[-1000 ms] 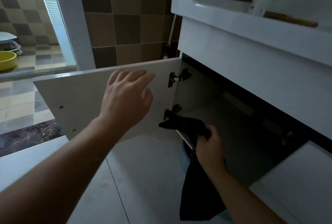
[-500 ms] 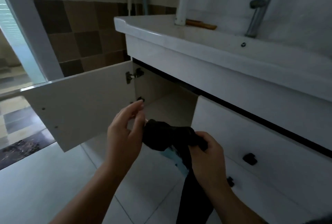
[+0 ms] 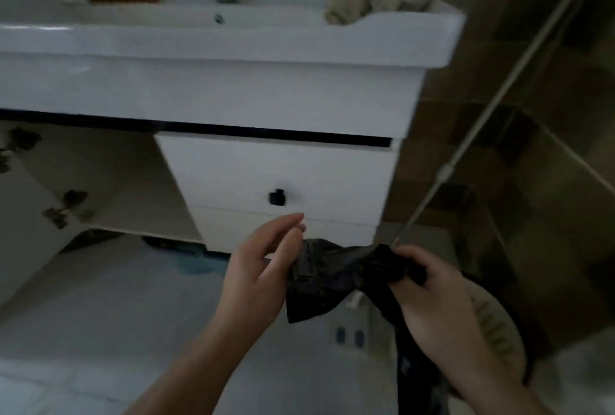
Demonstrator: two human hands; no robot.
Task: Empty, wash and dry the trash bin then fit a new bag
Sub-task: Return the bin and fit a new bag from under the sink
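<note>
- The left hand [image 3: 256, 276], in the lower centre of the frame, pinches the black bag [image 3: 327, 278], fingers nearly straight.
- The right hand [image 3: 432, 301], lower right, grips its other end with curled fingers.

The left hand [image 3: 256, 268] came off the cabinet door and closed in on the black bag [image 3: 327, 276], pinching its near end; the right hand [image 3: 429, 295] carried the bag out of the cupboard to below the black drawer knob [image 3: 277, 197]; the view swung right along the vanity.

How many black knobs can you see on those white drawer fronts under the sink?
1. A single black knob sits near the middle of the upper drawer front. The lower drawer front shows none, though the left hand covers part of it, so one may be hidden.
</note>
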